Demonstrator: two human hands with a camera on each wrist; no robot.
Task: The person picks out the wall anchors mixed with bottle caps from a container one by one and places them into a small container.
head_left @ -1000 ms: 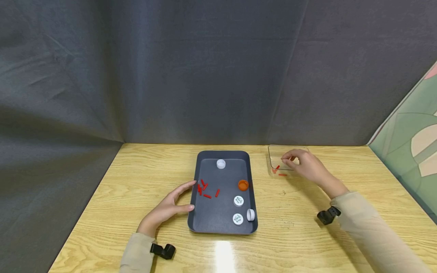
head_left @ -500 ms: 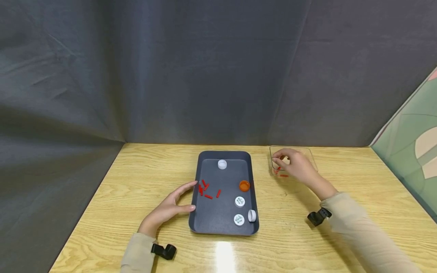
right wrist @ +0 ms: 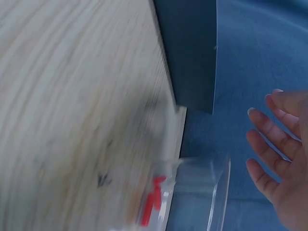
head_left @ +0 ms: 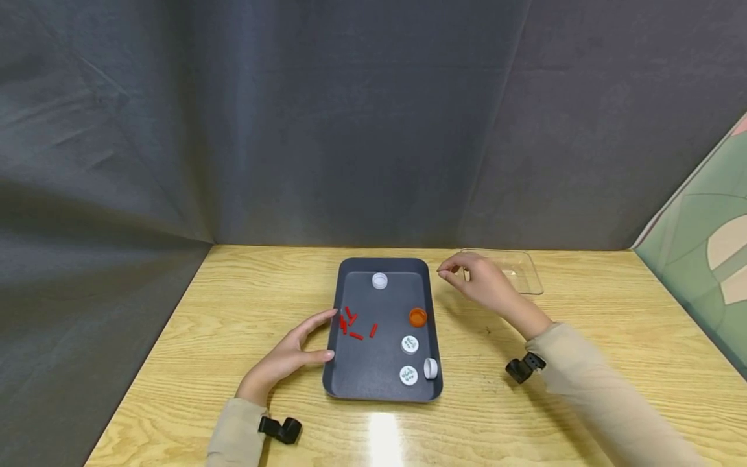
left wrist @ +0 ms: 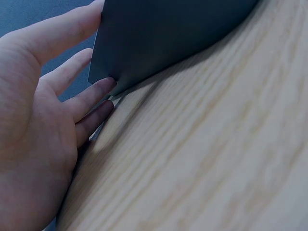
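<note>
Main chg: R hand [head_left: 487,285] is off the middle of the clear container [head_left: 516,267]; vs. a sec ago it's farther L, fingertips in the gap btwn container and dark tray [head_left: 373,376], near the tray's R rim but not over it. Thumb + index tips are close tog., the other fingers loosely bent, spread a bit in the R wrist view; nothing shows in its grasp. L hand [head_left: 286,353] is unchanged: thumb and fingers well apart, fairly straight, tips against the tray's L wall, prob. just steadying it. Red pieces [head_left: 356,336] in the tray lie as before, mostly bunched near the L side w/ one a little R of the rest; orange cap [head_left: 417,317] and white caps [head_left: 410,344] also haven't shifted. More red pcs [right wrist: 148,209] show at the container in the R wrist view, too blurred to tell inside vs. just beside; in the head view the hand hides that end. Means, I'd judge, R hand is btwn spots, prob. w/o a load: clear of the container's pcs, not yet at the tray's.
</note>
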